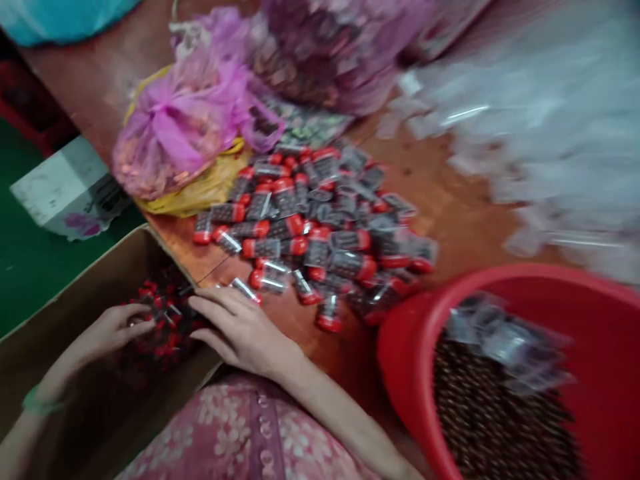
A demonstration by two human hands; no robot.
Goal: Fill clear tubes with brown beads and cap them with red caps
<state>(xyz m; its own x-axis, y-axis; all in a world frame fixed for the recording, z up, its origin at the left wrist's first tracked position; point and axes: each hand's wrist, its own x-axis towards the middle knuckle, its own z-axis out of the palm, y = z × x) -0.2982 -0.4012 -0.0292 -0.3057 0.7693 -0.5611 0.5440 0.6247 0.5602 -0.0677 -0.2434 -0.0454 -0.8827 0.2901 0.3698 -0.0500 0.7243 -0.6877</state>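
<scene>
My left hand [114,328] reaches into a cardboard box [60,303], thumb and fingers apart beside small clear bottles with red caps [167,320] inside it; a shiny bit shows between the fingers, too blurred to make out. My right hand [245,333] is at the box's right rim, its thumb and fingers apart, pointing towards the same bottles. Right beyond it, a heap of clear red-capped bottles [285,230] filled with dark beads lies on the table [325,357]. One bottle [245,291] lies just past my right hand's knuckles.
A red tub [403,360] at the right holds dark brown beads [495,413] and clear empty bottles [510,340]. A pile of clear plastic pieces [540,133] covers the far right. Pink bags [175,133] and a yellow bag [220,183] stand behind the heap. A white carton [65,187] sits left.
</scene>
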